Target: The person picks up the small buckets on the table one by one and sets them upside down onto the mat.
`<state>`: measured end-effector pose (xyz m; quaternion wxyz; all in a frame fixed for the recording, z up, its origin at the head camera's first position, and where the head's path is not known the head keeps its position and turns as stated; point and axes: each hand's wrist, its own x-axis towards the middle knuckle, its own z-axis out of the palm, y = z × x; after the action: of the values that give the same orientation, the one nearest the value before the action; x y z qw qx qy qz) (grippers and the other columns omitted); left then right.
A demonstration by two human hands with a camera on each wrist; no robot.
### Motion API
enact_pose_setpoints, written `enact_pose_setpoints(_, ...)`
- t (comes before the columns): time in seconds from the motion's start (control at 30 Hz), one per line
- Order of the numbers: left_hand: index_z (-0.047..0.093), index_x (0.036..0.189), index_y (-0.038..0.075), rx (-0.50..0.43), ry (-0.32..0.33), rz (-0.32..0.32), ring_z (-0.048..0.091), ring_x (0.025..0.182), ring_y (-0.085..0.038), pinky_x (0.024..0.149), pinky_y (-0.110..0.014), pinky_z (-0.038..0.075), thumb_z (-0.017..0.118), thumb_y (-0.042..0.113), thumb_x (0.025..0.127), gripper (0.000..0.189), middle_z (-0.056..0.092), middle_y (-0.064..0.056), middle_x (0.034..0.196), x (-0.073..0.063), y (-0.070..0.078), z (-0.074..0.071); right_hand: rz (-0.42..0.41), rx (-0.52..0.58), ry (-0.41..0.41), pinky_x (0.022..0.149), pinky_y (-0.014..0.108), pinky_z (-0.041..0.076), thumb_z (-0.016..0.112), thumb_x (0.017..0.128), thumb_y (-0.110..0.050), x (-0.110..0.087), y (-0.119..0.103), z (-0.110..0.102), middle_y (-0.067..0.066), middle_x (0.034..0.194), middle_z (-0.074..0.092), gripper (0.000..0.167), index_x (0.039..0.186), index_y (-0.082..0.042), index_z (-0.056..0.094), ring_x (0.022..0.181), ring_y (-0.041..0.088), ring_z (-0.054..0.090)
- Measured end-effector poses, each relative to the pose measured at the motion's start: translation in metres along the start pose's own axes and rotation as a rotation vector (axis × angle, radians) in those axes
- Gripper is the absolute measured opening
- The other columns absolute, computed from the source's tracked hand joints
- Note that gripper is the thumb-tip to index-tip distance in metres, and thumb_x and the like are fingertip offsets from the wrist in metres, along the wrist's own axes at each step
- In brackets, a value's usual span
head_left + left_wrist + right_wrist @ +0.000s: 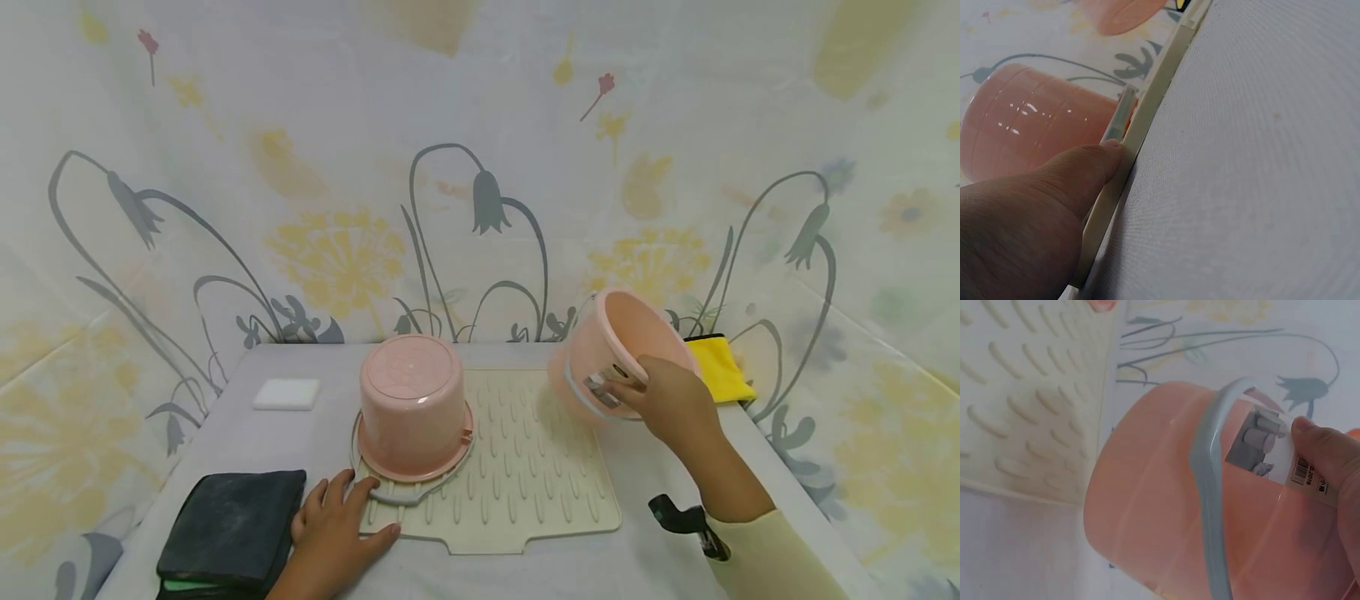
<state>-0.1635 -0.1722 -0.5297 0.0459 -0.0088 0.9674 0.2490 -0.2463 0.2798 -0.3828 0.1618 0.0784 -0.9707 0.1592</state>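
Note:
One pink bucket (pixel 411 392) stands upside down on the left part of a cream ribbed drying mat (pixel 517 467), its grey handle lying round the rim. My left hand (pixel 333 525) rests at the mat's front left corner; in the left wrist view its thumb (pixel 1094 164) lies along the mat's edge, close to the handle. A second pink bucket (pixel 1147 481) is tilted above the mat's right side, its opening toward the upper right. My right hand (pixel 671 408) grips its rim, thumb outside near the label (pixel 1260 440); the fingers inside are hidden. This bucket's grey handle (pixel 1207 450) hangs across its side.
A dark folded cloth-like item (pixel 232 529) lies left of my left hand. Behind it is a white sponge (pixel 287 394). A yellow cloth (pixel 720 367) with a dark edge lies at the back right, partly behind the held bucket. A flower-patterned curtain (pixel 360 150) surrounds the table.

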Motion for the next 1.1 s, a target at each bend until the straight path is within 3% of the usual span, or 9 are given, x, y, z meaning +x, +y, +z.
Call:
enact_pose_setpoints(0.27,0.058,0.144,0.019,-0.003,-0.01,-0.013,0.021,0.144,-0.062,0.102,-0.081,0.02,0.075,0.075,0.079,0.087,0.035,-0.026,0.159,0.0,0.0,-0.001,0.059,0.12,-0.014,0.052,0.031,0.036,0.075,0.092,-0.058,-0.012,-0.011,0.001,0.0,0.061,0.04,0.054,0.075,-0.013,0.05,0.054,0.017,0.041)
enact_pose_setpoints(0.5,0.058,0.146,0.018,-0.011,-0.009,-0.026,0.022,0.144,-0.062,0.102,-0.08,0.021,0.077,0.075,0.077,0.091,0.036,-0.026,0.159,0.0,0.002,-0.002,0.163,0.25,-0.017,0.051,0.029,0.034,0.077,0.089,-0.06,-0.026,-0.021,0.005,-0.002,0.062,0.035,0.058,0.078,-0.01,0.05,0.057,0.018,0.039)
enact_pose_setpoints(0.7,0.057,0.147,0.017,-0.013,-0.006,-0.022,0.025,0.143,-0.062,0.101,-0.08,0.023,0.079,0.073,0.076,0.093,0.039,-0.027,0.158,-0.001,0.004,-0.004,0.266,0.412,-0.009,0.053,0.029,0.039,0.08,0.086,-0.06,-0.039,-0.024,0.019,0.001,0.065,0.046,0.056,0.09,-0.007,0.062,0.063,0.019,0.043)
enact_pose_setpoints(0.77,0.055,0.149,0.016,-0.011,-0.008,-0.018,0.026,0.143,-0.062,0.101,-0.08,0.023,0.08,0.072,0.076,0.095,0.039,-0.028,0.157,-0.001,0.005,-0.005,0.291,0.457,0.008,0.055,0.028,0.043,0.082,0.086,-0.058,-0.043,-0.025,0.024,0.005,0.072,0.059,0.055,0.095,-0.006,0.066,0.067,0.02,0.049)
enact_pose_setpoints(0.87,0.052,0.151,0.015,-0.011,0.003,-0.009,0.028,0.142,-0.062,0.1,-0.08,0.025,0.081,0.07,0.078,0.096,0.038,-0.03,0.156,-0.002,0.005,-0.006,0.322,0.522,0.035,0.063,0.027,0.05,0.084,0.086,-0.053,-0.051,-0.028,0.031,0.012,0.096,0.075,0.053,0.107,-0.005,0.072,0.08,0.021,0.057)
enact_pose_setpoints(0.97,0.05,0.152,0.013,-0.033,0.034,-0.009,0.029,0.142,-0.06,0.101,-0.078,0.026,0.08,0.066,0.081,0.094,0.033,-0.031,0.156,-0.003,0.007,-0.006,0.364,0.576,0.054,0.068,0.025,0.053,0.085,0.087,-0.048,-0.059,-0.031,0.037,0.016,0.11,0.077,0.055,0.115,-0.002,0.072,0.087,0.022,0.061)
enact_pose_setpoints(1.1,0.048,0.152,0.011,-0.065,0.088,0.001,0.029,0.141,-0.056,0.102,-0.077,0.029,0.078,0.061,0.086,0.089,0.027,-0.03,0.156,-0.004,0.015,-0.011,0.409,0.637,0.071,0.07,0.021,0.052,0.085,0.088,-0.043,-0.068,-0.035,0.044,0.019,0.113,0.075,0.057,0.12,0.001,0.069,0.089,0.021,0.063)
